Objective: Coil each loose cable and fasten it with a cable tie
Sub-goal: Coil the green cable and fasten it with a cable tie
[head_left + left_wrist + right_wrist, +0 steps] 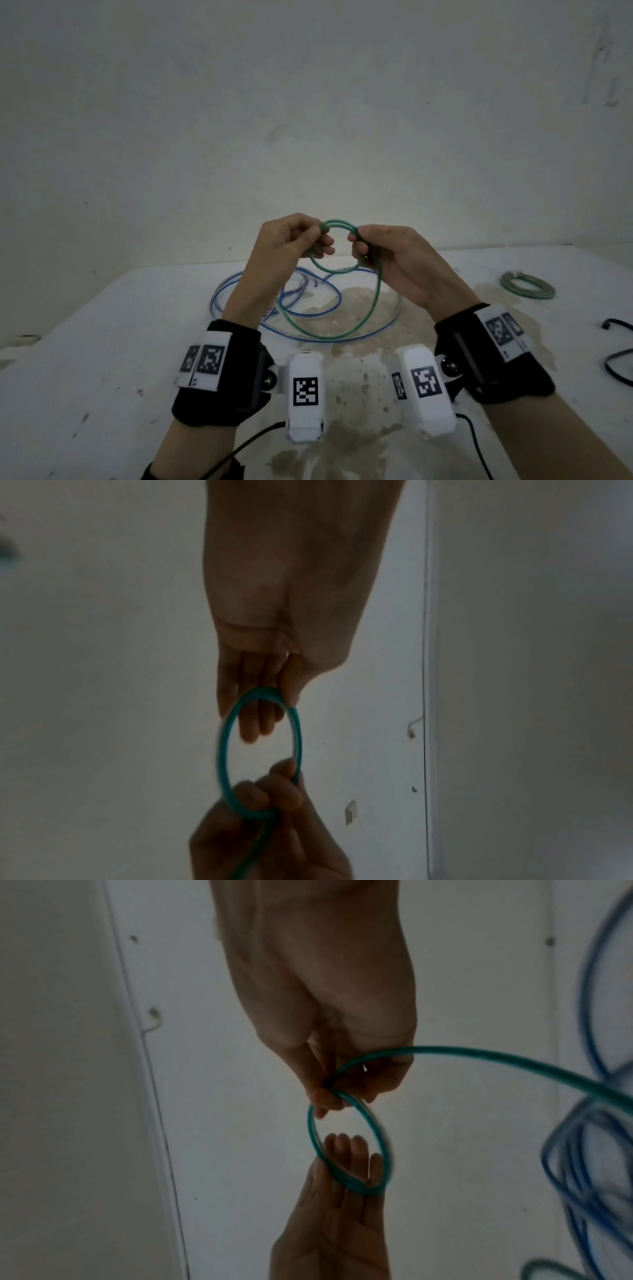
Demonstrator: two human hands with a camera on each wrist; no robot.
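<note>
We hold the green cable [337,246] above the white table [102,359], raised between both hands. Our left hand [291,240] pinches one side of its small loop with curled fingers; our right hand [394,260] grips the other side, fingers curled round the strands, and a longer loop hangs down to the tabletop. Beneath lies the loose blue cable [301,308] on a stained patch. Farther right rests a coiled green cable [527,285], with a black cable [616,346] at the edge. Behind stands a pale wall [308,102].

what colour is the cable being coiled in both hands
Green cable; clearest in the head view.
</note>
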